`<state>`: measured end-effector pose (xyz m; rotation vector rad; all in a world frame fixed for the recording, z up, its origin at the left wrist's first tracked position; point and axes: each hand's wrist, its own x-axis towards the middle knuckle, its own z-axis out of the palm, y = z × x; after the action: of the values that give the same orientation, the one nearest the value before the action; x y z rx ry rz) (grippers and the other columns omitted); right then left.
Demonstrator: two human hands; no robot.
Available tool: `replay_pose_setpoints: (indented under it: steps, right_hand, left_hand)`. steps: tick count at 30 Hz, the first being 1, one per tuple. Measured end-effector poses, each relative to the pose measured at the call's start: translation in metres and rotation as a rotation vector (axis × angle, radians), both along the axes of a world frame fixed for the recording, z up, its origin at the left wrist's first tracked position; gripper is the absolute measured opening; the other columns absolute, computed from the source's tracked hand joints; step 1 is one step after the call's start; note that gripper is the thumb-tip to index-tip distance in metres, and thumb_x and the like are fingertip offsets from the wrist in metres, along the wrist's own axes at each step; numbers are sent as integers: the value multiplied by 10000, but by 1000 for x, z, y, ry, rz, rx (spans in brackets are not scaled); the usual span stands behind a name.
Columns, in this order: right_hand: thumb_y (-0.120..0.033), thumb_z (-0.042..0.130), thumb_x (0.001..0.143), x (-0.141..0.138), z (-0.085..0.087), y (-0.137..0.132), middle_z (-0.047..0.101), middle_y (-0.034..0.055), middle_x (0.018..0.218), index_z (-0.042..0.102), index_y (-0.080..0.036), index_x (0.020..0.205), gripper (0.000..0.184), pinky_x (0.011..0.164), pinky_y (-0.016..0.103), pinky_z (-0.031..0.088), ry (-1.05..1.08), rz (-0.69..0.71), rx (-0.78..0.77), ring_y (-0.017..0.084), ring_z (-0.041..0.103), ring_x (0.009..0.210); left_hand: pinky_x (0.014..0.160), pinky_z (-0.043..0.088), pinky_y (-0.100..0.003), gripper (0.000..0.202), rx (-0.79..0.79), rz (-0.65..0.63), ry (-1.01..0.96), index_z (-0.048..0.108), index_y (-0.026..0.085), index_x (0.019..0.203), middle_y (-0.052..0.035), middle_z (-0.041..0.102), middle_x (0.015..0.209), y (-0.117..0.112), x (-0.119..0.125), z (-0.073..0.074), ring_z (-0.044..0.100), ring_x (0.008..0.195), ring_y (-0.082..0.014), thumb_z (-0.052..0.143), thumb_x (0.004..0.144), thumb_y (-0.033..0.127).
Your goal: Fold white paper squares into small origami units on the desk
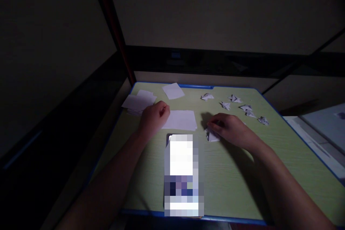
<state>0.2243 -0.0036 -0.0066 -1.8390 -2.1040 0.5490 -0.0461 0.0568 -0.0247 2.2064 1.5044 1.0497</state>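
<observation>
My left hand [155,118] is curled into a loose fist at the left end of a stack of white paper sheets [182,120]. Nothing shows between its fingers. My right hand [229,128] bends over a small folded piece of white paper [212,136] on the table, fingers closed down on it and hiding its far side. Beyond that hand lie several small folded paper figures, among them one at the back [207,96] and one at the far right [263,120].
An upright-lying device with a lit, blurred-out screen [181,174] occupies the front middle of the green table [145,172]. Loose white sheets [137,102] sit at the back left, with a single square sheet [173,91] near the far edge. Walls enclose the left and back.
</observation>
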Motion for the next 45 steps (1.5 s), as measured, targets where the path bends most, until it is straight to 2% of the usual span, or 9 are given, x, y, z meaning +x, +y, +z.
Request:
replay_pose_setpoints:
  steps: [6,12,18,24,27,30,34,39,45]
  right_hand:
    - [-392,531,834,4,-1,0,686,41,720,685,-183,844,260,561,310,443,111,-21,-71,163,589,590]
    - [-454,540,848,6,5,-1,640,15,672,679,-186,796,307,537,277,416,279,40,-146,129,524,567]
    - [-442,524,856,3,4,3,637,19,646,682,-181,782,314,521,280,415,291,9,-142,133,522,552]
    - [-398,527,863,1,2,6,706,95,892,660,-154,1036,327,653,349,479,127,-112,117,204,626,705]
    - [-431,587,832,6,8,1,672,128,1050,609,-164,1184,442,732,389,509,88,13,184,243,631,842]
    - [-370,652,777,11,11,-6,604,128,1238,542,-207,1285,545,920,453,487,45,209,152,290,585,1086]
    - [-231,662,705,13,6,-11,520,123,1387,498,-212,1344,660,1072,507,393,-11,268,88,324,480,1277]
    - [-200,621,708,10,-2,-10,529,140,1390,516,-173,1341,643,1083,521,397,-78,262,76,329,492,1279]
    - [-215,568,774,10,-6,-5,612,141,1275,543,-155,1301,530,981,462,503,-101,237,128,290,603,1132]
  left_hand:
    - [516,274,-236,207,-9,-14,2,585,166,681,22,504,529,-1,1,2,453,496,-104,488,845,247]
    - [513,271,-240,215,-10,-18,12,582,165,677,18,507,530,0,1,1,450,493,-105,484,846,255]
    - [511,272,-240,209,-25,-21,12,592,167,692,12,527,535,-1,1,1,464,501,-111,486,847,259]
    - [515,270,-245,209,-7,-25,3,589,166,685,17,520,534,-1,2,2,464,492,-108,491,845,257]
    - [514,271,-245,222,-17,-26,-3,580,166,670,18,518,532,-2,2,3,451,487,-106,488,848,262]
    - [515,274,-243,220,-24,-31,-1,577,167,664,18,521,532,-3,2,5,453,491,-106,489,844,255]
    - [512,271,-241,212,-18,-42,3,576,167,665,20,516,528,-3,1,5,460,493,-106,493,841,249]
    - [506,267,-237,219,-21,-42,5,572,165,657,19,513,522,-3,1,4,462,488,-105,490,840,252]
    - [501,257,-237,221,-23,-39,18,565,168,650,19,504,514,-2,2,3,454,482,-108,491,837,259]
